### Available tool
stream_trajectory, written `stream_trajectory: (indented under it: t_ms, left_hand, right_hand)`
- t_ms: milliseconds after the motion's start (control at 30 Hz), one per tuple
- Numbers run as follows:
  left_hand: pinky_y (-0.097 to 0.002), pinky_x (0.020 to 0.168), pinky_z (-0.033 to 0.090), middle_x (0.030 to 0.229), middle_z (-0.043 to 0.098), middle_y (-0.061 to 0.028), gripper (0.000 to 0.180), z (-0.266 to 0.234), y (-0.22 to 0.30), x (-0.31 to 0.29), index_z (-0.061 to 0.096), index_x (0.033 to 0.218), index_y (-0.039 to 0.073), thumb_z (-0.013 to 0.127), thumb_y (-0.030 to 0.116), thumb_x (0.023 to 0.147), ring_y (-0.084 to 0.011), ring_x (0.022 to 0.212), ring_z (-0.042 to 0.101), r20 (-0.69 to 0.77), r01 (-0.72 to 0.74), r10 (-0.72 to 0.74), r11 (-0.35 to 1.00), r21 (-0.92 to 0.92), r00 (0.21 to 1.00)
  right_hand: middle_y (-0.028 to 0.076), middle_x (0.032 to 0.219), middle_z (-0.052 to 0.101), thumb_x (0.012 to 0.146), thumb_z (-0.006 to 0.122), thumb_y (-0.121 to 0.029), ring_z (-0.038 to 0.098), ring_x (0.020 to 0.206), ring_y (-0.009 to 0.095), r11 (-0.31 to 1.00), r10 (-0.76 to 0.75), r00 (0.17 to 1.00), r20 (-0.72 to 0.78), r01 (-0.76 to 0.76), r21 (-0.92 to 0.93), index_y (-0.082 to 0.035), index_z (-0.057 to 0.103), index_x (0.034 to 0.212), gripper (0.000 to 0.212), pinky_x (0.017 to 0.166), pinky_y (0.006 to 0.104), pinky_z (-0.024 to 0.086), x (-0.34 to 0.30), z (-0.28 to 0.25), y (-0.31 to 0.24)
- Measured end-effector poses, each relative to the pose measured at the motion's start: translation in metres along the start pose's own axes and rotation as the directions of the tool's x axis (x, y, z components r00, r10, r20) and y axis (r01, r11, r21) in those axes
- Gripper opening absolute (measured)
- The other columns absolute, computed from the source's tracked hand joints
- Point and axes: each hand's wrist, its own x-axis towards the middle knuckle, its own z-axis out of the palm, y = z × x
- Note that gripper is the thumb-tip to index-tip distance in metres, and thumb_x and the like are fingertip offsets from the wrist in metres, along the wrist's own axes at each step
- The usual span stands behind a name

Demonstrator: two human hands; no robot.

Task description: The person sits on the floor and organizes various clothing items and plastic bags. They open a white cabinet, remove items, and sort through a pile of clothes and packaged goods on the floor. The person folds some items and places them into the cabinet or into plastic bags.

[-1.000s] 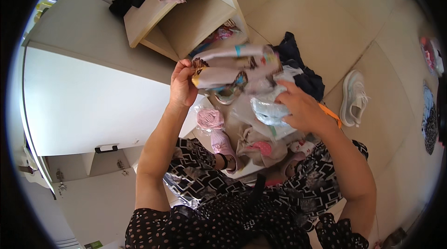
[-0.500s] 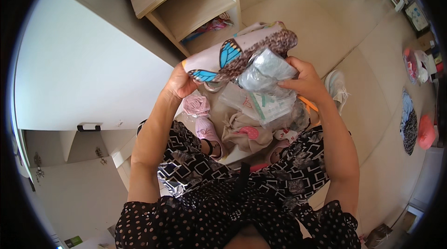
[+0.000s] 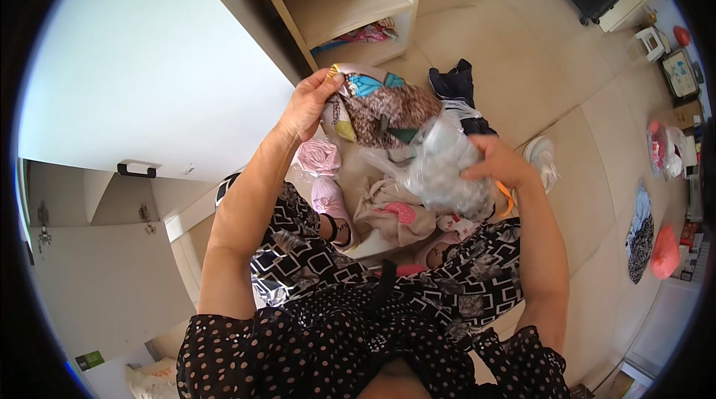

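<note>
My left hand point(image 3: 309, 104) pinches the corner of a printed cloth point(image 3: 391, 104) with blue butterfly wings and a brown speckled area. The cloth hangs bunched in front of me. My right hand point(image 3: 501, 162) grips a crumpled clear plastic bag point(image 3: 441, 168), which overlaps the cloth's lower right side. Whatever the bag may contain cannot be made out. Below the hands, between my legs, lie a rolled pink cloth point(image 3: 319, 156) in clear wrap and a beige cloth point(image 3: 384, 212) with a pink patch.
A wooden shelf unit point(image 3: 350, 4) stands ahead, with colourful cloth in its lower compartment. A white cabinet door point(image 3: 149, 71) takes up the left. Dark clothing point(image 3: 453, 84) lies beyond the cloth. On the right are a white shoe point(image 3: 541, 162) and a red bag point(image 3: 664, 251).
The butterfly cloth has gone from spread between both hands to hanging bunched from my left hand. My right hand has lowered with the plastic bag, which is now looser. Dark clothing now shows beyond.
</note>
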Motion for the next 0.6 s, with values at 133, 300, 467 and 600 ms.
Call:
stream_trajectory:
  t_ms: [133, 300, 467, 600]
  left_hand:
    - [-0.0292, 0.08, 0.045, 0.093, 0.06, -0.004, 0.027, -0.005, 0.009, 0.003, 0.055, 0.102, 0.004, 0.052, 0.027, 0.088, -0.0139, 0.086, 0.055, -0.144, 0.071, -0.097, 0.982, -0.176, 0.985]
    - [-0.0353, 0.087, 0.045, 0.099, 0.059, -0.0087, 0.027, -0.009, 0.003, 0.006, 0.054, 0.1, 0.004, 0.048, 0.029, 0.09, -0.0198, 0.091, 0.057, -0.145, 0.144, -0.203, 0.93, -0.337, 0.968]
    - [-0.0357, 0.085, 0.047, 0.101, 0.059, -0.0116, 0.03, 0.0, -0.004, 0.008, 0.052, 0.103, 0.0, 0.045, 0.027, 0.091, -0.0213, 0.091, 0.058, -0.025, 0.223, -0.25, 0.902, -0.371, 0.968]
    - [-0.0347, 0.083, 0.048, 0.095, 0.06, -0.0106, 0.028, 0.015, 0.002, 0.006, 0.053, 0.099, 0.0, 0.047, 0.026, 0.09, -0.0199, 0.088, 0.059, 0.029, 0.247, -0.256, 0.89, -0.383, 0.966]
  right_hand:
    - [0.014, 0.101, 0.059, 0.063, 0.069, -0.012, 0.057, 0.094, 0.025, 0.76, 0.084, 0.992, 0.095, -0.002, -0.65, 0.0, 0.057, 0.103, 0.044, 0.081, 0.0316, 0.043, 0.013, 0.021, 0.032]
    - [0.018, 0.114, 0.051, 0.063, 0.069, -0.018, 0.048, 0.107, 0.032, 0.865, -0.282, 0.914, -0.29, 0.111, -0.489, -0.006, 0.054, 0.11, 0.051, 0.089, 0.0362, 0.038, 0.031, 0.035, 0.02]
    - [0.016, 0.115, 0.05, 0.066, 0.068, -0.018, 0.042, 0.113, 0.032, 0.315, -0.794, 0.596, -0.124, 0.227, -0.922, -0.006, 0.046, 0.117, 0.057, 0.092, 0.0374, 0.036, 0.046, 0.046, -0.024]
    - [0.016, 0.099, 0.057, 0.07, 0.066, -0.02, 0.053, 0.096, 0.03, 0.581, -0.644, 0.756, -0.119, 0.382, -0.718, -0.002, 0.053, 0.108, 0.044, 0.08, 0.0339, 0.042, 0.058, 0.046, -0.012]
